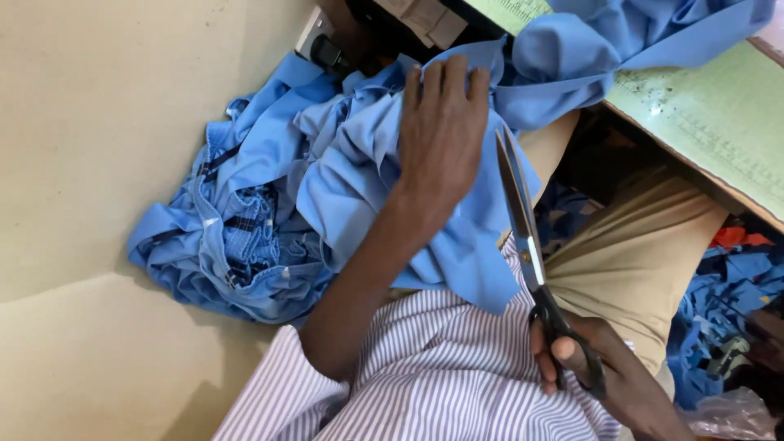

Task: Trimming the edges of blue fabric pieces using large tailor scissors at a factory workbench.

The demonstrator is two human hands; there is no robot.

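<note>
My left hand (441, 139) lies flat, fingers together, pressing on a heap of light blue cloth (343, 180) that spills over my lap and down to the left. My right hand (596, 376) grips the black handles of a pair of long tailor's scissors (523, 237). Their blades are closed and point up and away, just right of my left hand, over the edge of the blue cloth. My striped shirt (441, 376) and tan trousers (637, 253) show below.
A green cutting mat (719, 122) covers the table edge at the upper right, with more blue cloth (621, 41) draped on it. Blue and red scraps (735, 278) lie on the floor at right. A beige wall (98, 122) fills the left side.
</note>
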